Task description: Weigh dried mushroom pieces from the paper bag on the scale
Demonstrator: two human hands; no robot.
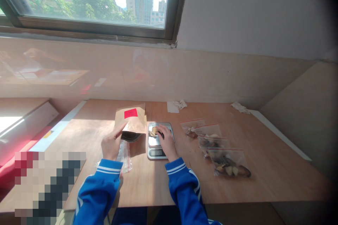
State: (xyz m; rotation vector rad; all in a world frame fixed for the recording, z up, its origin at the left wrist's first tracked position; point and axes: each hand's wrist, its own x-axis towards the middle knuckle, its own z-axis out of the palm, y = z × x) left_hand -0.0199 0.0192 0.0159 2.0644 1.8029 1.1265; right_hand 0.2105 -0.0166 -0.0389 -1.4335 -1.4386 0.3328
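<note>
Left hand (112,144): pinched on the paper bag (131,121), mid bench.
Right hand (167,142): fingers closed on pieces on the scale (158,140).
Bag: likely light, crumply; best held by its rim.

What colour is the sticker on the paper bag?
Red, on the brown paper bag; head view.

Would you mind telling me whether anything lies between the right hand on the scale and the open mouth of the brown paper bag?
Nothing visible does. The right hand rests on the scale, and the paper bag, held by the left hand, opens right beside it with bare tabletop between.
</note>
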